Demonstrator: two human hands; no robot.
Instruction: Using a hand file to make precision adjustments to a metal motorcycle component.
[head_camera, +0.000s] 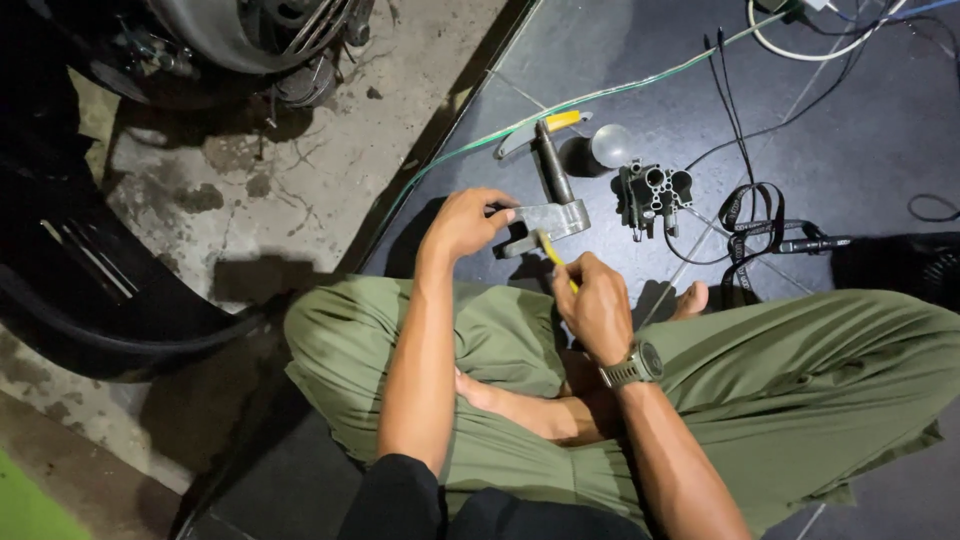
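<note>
Beyond metal part (545, 220): valve block (652, 195), black strap (750, 215), green wire (560, 108).

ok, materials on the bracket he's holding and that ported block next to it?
Bracket: looks like cast or forged metal, dull grey, matte, with light glinting on its flat face. Ported block: likely cast aluminium, silvery-grey with round bores, though grime darkens it. Neither is certain from this view.

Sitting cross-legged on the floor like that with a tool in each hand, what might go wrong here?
The right hand pushes a thin yellow-handled tool into the grey metal part, close to the left hand steadying it; a slip could jab those fingers. The part sits just in front of the bare foot, so it might tip onto the toes. Loose cables and the small metal block lie close by and could be snagged or knocked.
</note>
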